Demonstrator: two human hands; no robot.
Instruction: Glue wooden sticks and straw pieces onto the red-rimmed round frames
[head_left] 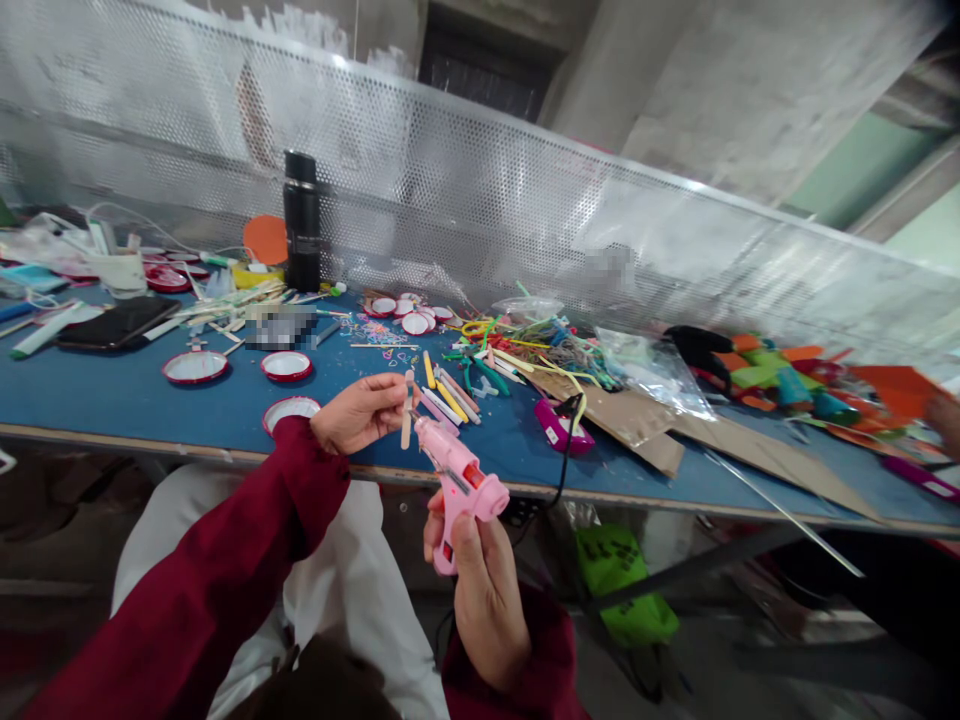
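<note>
A pink hot glue gun (469,480) is gripped by its handle in my right hand (484,590), over the table's front edge. Its nozzle points up and left toward a small wooden craft stick (406,425). My left hand (365,412) pinches that stick, which stands nearly upright between thumb and fingers. Nozzle and stick are very close; whether they touch I cannot tell. Just beyond lie several coloured markers or crayons (454,395) and teal-handled pliers (487,378). A round white lid with a red rim (291,408) is partly behind my left sleeve.
More red-rimmed lids (196,367) lie to the left on the blue table (352,435). A black bottle (302,225) stands by the perforated metal screen. A purple device (562,428) with a black cable, cardboard (630,425) and a thin rod (784,510) lie to the right. Another person's hand (943,425) shows at far right.
</note>
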